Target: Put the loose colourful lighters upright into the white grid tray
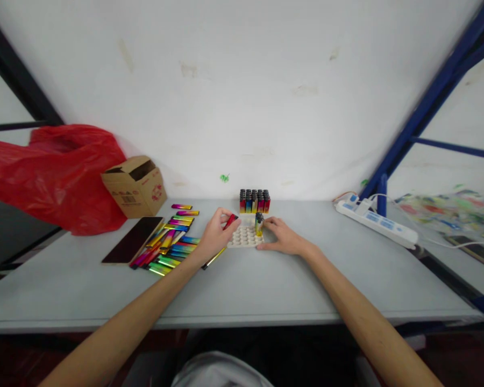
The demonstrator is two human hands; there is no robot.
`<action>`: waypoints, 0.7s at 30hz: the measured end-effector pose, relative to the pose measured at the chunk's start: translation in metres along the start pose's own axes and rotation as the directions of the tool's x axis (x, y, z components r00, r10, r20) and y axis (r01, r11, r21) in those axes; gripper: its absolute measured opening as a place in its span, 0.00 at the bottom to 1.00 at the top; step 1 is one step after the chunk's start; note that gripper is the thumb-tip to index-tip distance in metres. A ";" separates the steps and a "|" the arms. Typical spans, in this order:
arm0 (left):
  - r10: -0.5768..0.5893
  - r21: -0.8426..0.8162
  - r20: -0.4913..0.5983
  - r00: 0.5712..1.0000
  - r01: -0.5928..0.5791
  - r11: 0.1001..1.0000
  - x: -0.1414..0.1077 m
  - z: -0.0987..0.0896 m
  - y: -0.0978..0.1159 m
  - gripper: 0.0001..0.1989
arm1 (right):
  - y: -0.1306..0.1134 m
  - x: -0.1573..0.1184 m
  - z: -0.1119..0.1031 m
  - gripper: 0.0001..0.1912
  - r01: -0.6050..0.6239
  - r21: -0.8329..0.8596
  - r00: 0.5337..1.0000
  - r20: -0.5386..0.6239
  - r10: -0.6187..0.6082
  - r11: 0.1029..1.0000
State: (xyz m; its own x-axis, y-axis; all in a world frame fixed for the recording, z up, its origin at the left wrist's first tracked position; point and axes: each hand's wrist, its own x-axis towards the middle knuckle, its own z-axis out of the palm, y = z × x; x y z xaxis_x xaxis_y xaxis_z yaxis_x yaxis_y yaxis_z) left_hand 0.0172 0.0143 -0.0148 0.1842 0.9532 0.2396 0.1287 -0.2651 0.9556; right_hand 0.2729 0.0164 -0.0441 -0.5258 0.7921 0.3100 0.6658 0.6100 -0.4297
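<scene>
My left hand point(216, 235) is closed on a red lighter point(230, 221), held tilted above the left side of a white tray with round holes point(244, 237). In the right part of the tray a yellow-and-dark lighter point(258, 226) stands upright. My right hand point(283, 237) is beside it, fingers apart, thumb at the tray's front right corner and fingertips close to the lighter; whether they touch it I cannot tell. Another yellow lighter point(214, 259) lies on the table below my left hand. Many shiny coloured lighters point(170, 239) lie in a loose pile to the left.
Behind the tray stands a block of upright lighters point(254, 201). A dark flat phone-like slab point(133, 240), a cardboard box point(135, 187) and a red plastic bag point(68, 177) are at left. A white power strip point(377, 221) lies at right near the blue metal frame point(419, 102).
</scene>
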 end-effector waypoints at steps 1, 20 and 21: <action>-0.014 0.008 0.031 0.999 0.014 1.000 -0.001 0.001 0.000 0.19 | 0.000 0.000 0.000 0.36 0.000 -0.001 1.000 -0.001 0.000 1.000; 0.401 0.362 0.341 0.850 -0.512 0.779 0.008 0.022 0.014 0.12 | 0.002 0.002 0.000 0.39 0.013 0.005 1.000 0.007 -0.013 1.000; 0.392 0.360 0.348 0.852 -0.507 0.783 0.007 0.022 0.015 0.12 | 0.002 0.002 -0.001 0.39 0.012 0.005 1.000 0.011 -0.012 1.000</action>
State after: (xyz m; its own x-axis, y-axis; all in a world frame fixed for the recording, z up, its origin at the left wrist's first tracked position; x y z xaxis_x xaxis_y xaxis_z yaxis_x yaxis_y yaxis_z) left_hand 0.0416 0.0140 -0.0025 0.5462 0.6576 0.5189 0.3581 -0.7433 0.5650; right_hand 0.2732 0.0189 -0.0437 -0.5394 0.7844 0.3062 0.6569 0.6195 -0.4297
